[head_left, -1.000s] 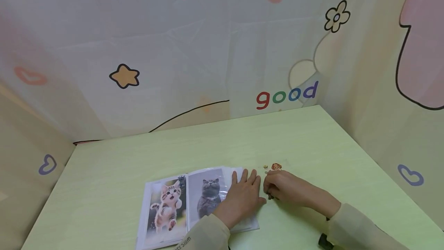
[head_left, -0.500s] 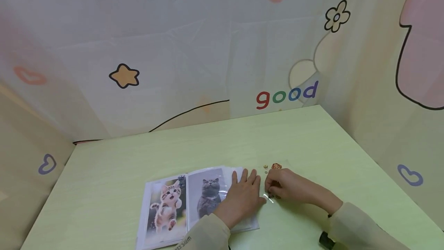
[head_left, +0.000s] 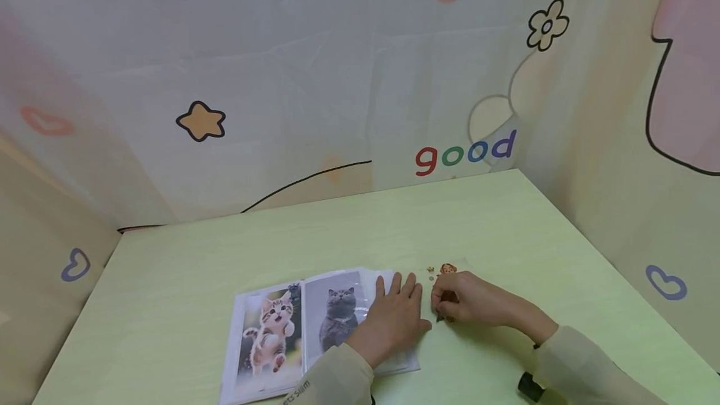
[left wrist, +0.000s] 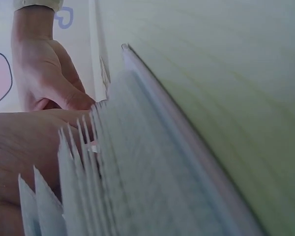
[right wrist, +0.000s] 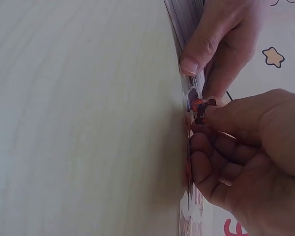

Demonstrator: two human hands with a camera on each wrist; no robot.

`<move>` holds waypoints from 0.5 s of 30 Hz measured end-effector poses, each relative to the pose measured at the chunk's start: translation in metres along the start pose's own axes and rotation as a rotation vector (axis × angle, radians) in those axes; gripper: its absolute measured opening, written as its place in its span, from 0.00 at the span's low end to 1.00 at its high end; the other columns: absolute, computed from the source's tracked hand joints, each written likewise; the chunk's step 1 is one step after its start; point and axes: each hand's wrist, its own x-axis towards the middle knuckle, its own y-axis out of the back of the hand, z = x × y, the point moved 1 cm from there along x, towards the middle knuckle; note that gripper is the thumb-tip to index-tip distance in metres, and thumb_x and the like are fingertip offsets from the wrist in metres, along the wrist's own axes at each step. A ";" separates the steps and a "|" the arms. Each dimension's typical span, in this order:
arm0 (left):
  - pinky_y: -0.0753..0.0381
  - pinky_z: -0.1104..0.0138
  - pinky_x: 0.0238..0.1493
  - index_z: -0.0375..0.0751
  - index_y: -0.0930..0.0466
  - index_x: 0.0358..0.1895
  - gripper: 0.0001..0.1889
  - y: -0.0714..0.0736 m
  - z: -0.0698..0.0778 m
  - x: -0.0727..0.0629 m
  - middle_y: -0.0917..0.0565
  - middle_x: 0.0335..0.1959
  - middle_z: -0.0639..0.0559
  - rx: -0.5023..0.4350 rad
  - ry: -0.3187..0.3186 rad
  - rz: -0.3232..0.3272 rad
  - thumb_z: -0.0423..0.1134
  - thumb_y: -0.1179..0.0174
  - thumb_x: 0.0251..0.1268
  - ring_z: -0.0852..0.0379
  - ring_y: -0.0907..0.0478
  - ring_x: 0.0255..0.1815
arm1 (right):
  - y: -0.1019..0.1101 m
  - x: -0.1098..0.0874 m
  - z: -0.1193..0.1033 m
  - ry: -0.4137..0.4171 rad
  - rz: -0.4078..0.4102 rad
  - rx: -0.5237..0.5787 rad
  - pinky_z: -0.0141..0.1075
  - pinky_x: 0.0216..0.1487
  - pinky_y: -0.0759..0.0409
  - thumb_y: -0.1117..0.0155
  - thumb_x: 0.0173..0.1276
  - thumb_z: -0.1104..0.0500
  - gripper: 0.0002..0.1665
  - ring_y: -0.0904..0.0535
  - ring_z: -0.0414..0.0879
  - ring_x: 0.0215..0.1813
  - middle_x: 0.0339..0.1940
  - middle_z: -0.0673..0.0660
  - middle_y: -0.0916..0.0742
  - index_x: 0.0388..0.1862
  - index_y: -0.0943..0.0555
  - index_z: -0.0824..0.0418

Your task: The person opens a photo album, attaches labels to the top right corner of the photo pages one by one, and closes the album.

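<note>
An open photo album [head_left: 232, 355] lies on the table, with a tabby kitten picture [head_left: 274, 330] on its left page and a grey cat picture [head_left: 340, 314] on its right. My left hand [head_left: 394, 320] rests on the right side of the album, fingers spread. Just right of it lies a clear sticker sheet [right wrist: 191, 209] with small coloured figures, partly covered by my right hand [head_left: 478, 299]. Between thumb and fingers, the right hand pinches a small dark and red sticker [right wrist: 198, 105] at the sheet. The left wrist view shows the album's many page edges [left wrist: 132, 147] side-on.
The pale green table [head_left: 185, 267] extends behind and to both sides of the album. A printed curtain [head_left: 315, 92] stands along the back and sides. A black object [head_left: 530, 387] sits at my right sleeve.
My right hand has shifted slightly to the right, and a shiny glint below its fingertips has come and gone. My left hand and the album stay in place.
</note>
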 end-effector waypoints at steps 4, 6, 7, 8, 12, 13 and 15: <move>0.43 0.45 0.78 0.45 0.34 0.79 0.37 0.000 0.001 0.000 0.37 0.81 0.50 0.005 0.001 -0.005 0.61 0.43 0.75 0.47 0.43 0.82 | 0.002 0.000 0.002 -0.004 0.010 0.014 0.32 0.36 0.20 0.37 0.72 0.70 0.10 0.23 0.34 0.33 0.31 0.42 0.16 0.36 0.17 0.55; 0.43 0.45 0.77 0.45 0.34 0.79 0.37 0.001 0.001 0.000 0.36 0.81 0.51 0.009 0.003 -0.006 0.61 0.44 0.75 0.47 0.43 0.82 | 0.003 -0.001 0.005 -0.018 0.021 0.035 0.32 0.37 0.21 0.36 0.73 0.68 0.09 0.23 0.34 0.35 0.32 0.42 0.16 0.36 0.17 0.55; 0.43 0.45 0.77 0.45 0.35 0.79 0.36 0.001 0.001 0.000 0.37 0.81 0.51 0.008 0.003 -0.007 0.61 0.44 0.76 0.47 0.43 0.82 | 0.003 -0.001 0.007 -0.024 0.025 0.054 0.32 0.37 0.21 0.36 0.74 0.68 0.08 0.23 0.35 0.35 0.32 0.43 0.16 0.37 0.17 0.55; 0.43 0.45 0.77 0.45 0.35 0.79 0.36 0.002 0.001 0.000 0.37 0.81 0.51 0.008 0.001 -0.008 0.61 0.44 0.76 0.47 0.44 0.82 | 0.003 -0.002 0.008 -0.029 0.027 0.078 0.32 0.37 0.21 0.36 0.74 0.67 0.08 0.23 0.36 0.35 0.33 0.44 0.15 0.37 0.17 0.56; 0.43 0.45 0.78 0.45 0.35 0.79 0.31 0.002 0.000 0.000 0.38 0.81 0.50 -0.004 -0.006 -0.019 0.54 0.47 0.80 0.47 0.45 0.82 | 0.002 -0.002 0.013 -0.017 0.017 0.166 0.32 0.35 0.20 0.37 0.75 0.67 0.05 0.21 0.38 0.34 0.33 0.48 0.14 0.38 0.17 0.59; 0.44 0.45 0.78 0.45 0.36 0.79 0.30 0.003 0.000 0.000 0.39 0.82 0.50 -0.007 -0.008 -0.021 0.52 0.48 0.81 0.46 0.46 0.82 | 0.002 -0.002 0.013 -0.013 0.012 0.174 0.32 0.34 0.20 0.37 0.75 0.67 0.06 0.21 0.38 0.33 0.33 0.48 0.14 0.38 0.18 0.59; 0.44 0.45 0.78 0.45 0.35 0.79 0.28 0.003 0.000 0.000 0.39 0.82 0.50 -0.013 -0.008 -0.023 0.49 0.50 0.82 0.46 0.46 0.82 | 0.002 -0.002 0.014 -0.009 0.003 0.181 0.32 0.34 0.20 0.38 0.75 0.68 0.06 0.20 0.38 0.33 0.32 0.49 0.14 0.38 0.18 0.59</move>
